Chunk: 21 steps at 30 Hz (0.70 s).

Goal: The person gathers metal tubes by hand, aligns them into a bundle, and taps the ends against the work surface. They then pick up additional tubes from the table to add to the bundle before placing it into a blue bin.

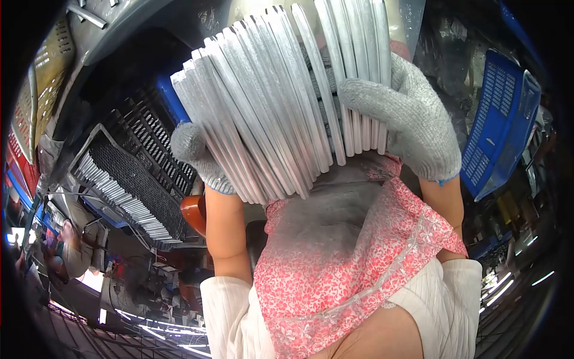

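Note:
A wide row of flat silvery metal bars (257, 102) spans the space between my two gloved hands, standing side by side and fanned a little. My left hand (197, 152), in a grey knit glove, grips the left end of the row, with its thumb outside and its other fingers mostly hidden behind the bars. At the right end my right hand (415, 113), gloved the same way, clasps the bars with its thumb laid across their front. A gap in the row, right of the middle, shows grey glove fingers behind it.
To the left, a black mesh crate (134, 188) holds a line of similar bars. A blue plastic basket (493, 125) stands on the right. Several loose bars (89, 17) lie at the upper left. A pink floral apron (329, 287), smudged grey, covers my lap.

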Each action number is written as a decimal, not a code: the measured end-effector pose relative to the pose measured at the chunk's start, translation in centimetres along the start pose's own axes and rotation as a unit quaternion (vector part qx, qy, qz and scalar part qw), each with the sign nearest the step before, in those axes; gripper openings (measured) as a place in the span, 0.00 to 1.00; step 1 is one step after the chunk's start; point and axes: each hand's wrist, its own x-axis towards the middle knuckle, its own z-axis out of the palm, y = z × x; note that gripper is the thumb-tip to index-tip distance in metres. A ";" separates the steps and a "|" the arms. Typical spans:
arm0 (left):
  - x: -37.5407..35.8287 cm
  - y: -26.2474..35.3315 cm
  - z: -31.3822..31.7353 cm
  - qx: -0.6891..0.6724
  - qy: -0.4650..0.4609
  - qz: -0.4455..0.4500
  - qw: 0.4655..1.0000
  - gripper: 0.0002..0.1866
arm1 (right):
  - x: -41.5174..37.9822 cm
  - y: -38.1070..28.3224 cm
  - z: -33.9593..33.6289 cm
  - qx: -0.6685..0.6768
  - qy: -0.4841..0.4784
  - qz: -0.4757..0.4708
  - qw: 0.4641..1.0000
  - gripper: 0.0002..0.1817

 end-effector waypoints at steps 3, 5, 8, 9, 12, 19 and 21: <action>-0.1 1.0 -2.0 0.000 0.033 -0.027 0.999 0.41 | -0.1 0.1 -0.1 0.052 -0.010 0.008 0.999 0.22; -0.2 1.6 -3.2 -0.003 0.064 -0.065 0.996 0.41 | -0.3 -0.1 -0.1 0.060 -0.004 0.014 0.998 0.22; -0.5 1.9 -3.8 -0.009 0.118 -0.028 0.993 0.40 | -0.4 -0.3 -0.7 0.102 -0.031 0.014 0.994 0.21; -0.5 1.9 -3.9 -0.007 0.123 -0.027 0.992 0.40 | -0.2 -0.3 -1.3 0.111 -0.057 0.048 0.991 0.22; -0.5 1.9 -4.4 -0.002 0.140 -0.022 0.990 0.38 | -0.1 0.8 -3.3 0.046 -0.088 0.037 0.994 0.21; -0.9 2.8 -8.8 0.017 0.145 -0.049 0.988 0.36 | -0.4 1.2 -3.7 -0.126 -0.090 -0.076 0.985 0.24; -0.8 2.8 -8.6 0.025 0.111 -0.034 0.993 0.39 | -0.5 -0.7 -1.8 -0.005 -0.073 -0.009 0.997 0.29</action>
